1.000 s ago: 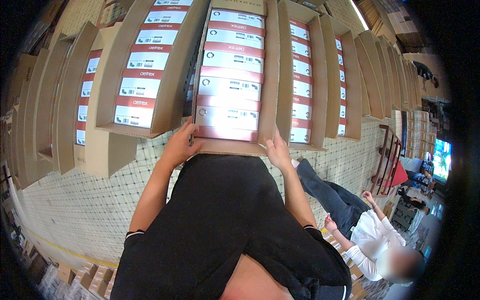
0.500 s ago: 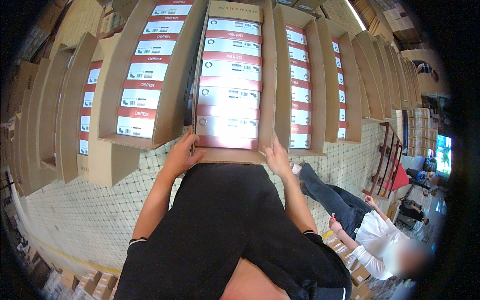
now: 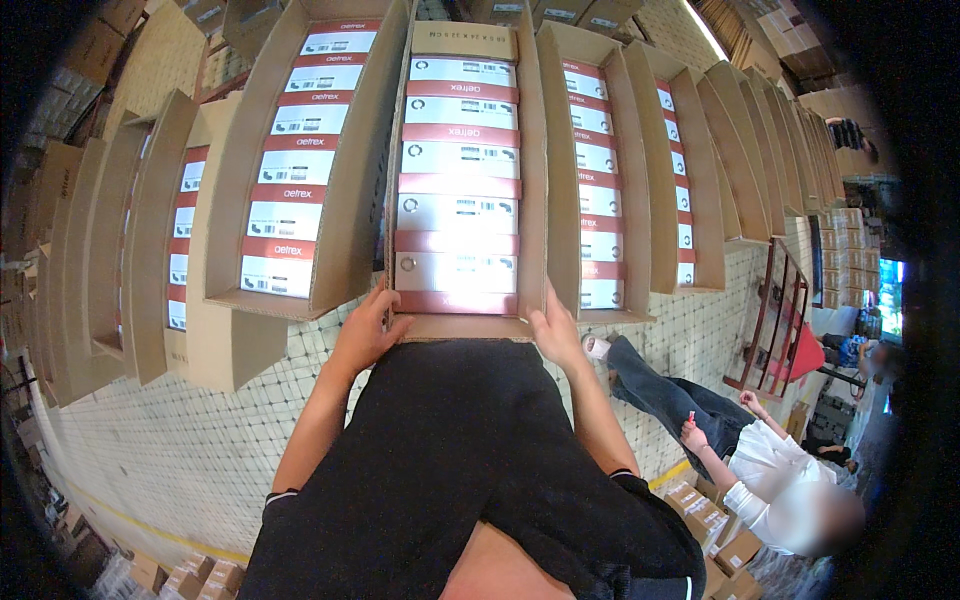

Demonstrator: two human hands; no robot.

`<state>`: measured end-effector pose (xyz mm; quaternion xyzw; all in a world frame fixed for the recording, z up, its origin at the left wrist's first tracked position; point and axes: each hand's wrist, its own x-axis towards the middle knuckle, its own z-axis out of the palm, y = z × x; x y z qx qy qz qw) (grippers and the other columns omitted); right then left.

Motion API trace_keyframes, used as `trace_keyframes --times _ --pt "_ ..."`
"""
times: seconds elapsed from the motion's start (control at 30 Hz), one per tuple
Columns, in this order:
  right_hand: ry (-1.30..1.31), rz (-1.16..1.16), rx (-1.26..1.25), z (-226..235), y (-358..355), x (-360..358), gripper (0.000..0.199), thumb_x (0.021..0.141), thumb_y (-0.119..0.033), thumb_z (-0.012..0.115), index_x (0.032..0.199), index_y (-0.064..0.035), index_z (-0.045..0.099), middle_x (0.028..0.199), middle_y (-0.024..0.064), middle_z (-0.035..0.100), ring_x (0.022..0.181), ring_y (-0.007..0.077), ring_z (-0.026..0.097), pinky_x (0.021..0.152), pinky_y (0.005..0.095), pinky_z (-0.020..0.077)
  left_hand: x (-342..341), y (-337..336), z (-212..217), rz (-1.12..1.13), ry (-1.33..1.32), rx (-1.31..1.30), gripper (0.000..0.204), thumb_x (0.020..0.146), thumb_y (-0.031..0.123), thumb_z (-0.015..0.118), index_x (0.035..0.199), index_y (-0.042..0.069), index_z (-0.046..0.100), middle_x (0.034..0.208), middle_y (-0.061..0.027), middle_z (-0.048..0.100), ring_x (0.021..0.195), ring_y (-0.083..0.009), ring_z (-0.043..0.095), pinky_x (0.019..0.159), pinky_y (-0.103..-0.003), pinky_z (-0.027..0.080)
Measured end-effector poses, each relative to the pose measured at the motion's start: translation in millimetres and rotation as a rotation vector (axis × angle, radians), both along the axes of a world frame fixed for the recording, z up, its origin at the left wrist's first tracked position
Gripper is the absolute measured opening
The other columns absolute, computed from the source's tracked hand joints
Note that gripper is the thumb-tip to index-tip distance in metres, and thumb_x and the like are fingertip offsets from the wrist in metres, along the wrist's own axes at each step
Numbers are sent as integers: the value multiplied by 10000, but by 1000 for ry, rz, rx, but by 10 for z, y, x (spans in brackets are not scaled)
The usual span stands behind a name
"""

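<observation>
Left hand (image 3: 365, 335) and right hand (image 3: 555, 330) clasped the near corners of the open carton (image 3: 460, 325), shoeboxes (image 3: 457, 215) stacked toward 12 o'clock.

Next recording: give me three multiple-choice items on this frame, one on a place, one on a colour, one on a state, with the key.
1. Where does the left hand rest?
A. near-left corner of the long open brown cardboard carton
B. on the tiled floor
C. on the person's knee

2. What colours are the flat boxes in that carton?
A. green and yellow
B. white and dark red
C. all black

3. The carton is
A. taped shut
B. crushed flat
C. open-topped and filled

Key: 1 A, fingers grip that corner, the right hand the other; 2 B, white labels with red bands; 3 C, boxes show in a row.
</observation>
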<state>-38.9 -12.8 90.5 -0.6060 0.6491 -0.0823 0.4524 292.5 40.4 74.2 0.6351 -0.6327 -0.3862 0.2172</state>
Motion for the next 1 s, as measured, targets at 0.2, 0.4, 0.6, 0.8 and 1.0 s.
trace_keyframes --times 0.2,0.4,0.6,0.8,1.0 --pt "19 51 16 -34 -32 -37 723 938 -256 496 1568 -60 201 1524 264 376 1403 402 389 1160 422 315 -10 17 5 10 -6 56 295 909 291 687 1088 107 541 1390 -207 529 997 -400 646 804 -433 517" --pt "-43 92 14 -53 -65 -21 745 964 -272 537 1575 -62 166 1516 266 379 1404 393 388 1153 415 322 -10 40 17 -17 -5 62 417 940 375 643 1284 156 552 1496 -234 429 1232 -426 551 973 -447 473" --pt "-51 91 49 0 -94 -3 756 959 -316 574 1551 -14 214 1504 269 397 1398 396 400 1145 417 333 -76 -72 32 23 45 -35 542 949 336 636 1428 133 482 1494 -279 403 1384 -445 395 1086 -460 384" --pt "-25 90 104 11 -192 -7 775 939 -326 592 1548 -17 227 1482 283 417 1381 409 416 1132 424 348 -346 -525 -32 219 -28 -158 615 950 175 590 1516 136 353 1480 -292 408 1360 -455 414 1073 -480 393" --pt "21 161 116 -111 -218 -38 814 962 -374 532 1572 -30 117 1511 286 362 1381 427 403 1137 444 349 -441 -698 -117 296 -116 -95 608 947 121 545 1522 143 348 1455 -304 434 1326 -450 454 1047 -473 419"
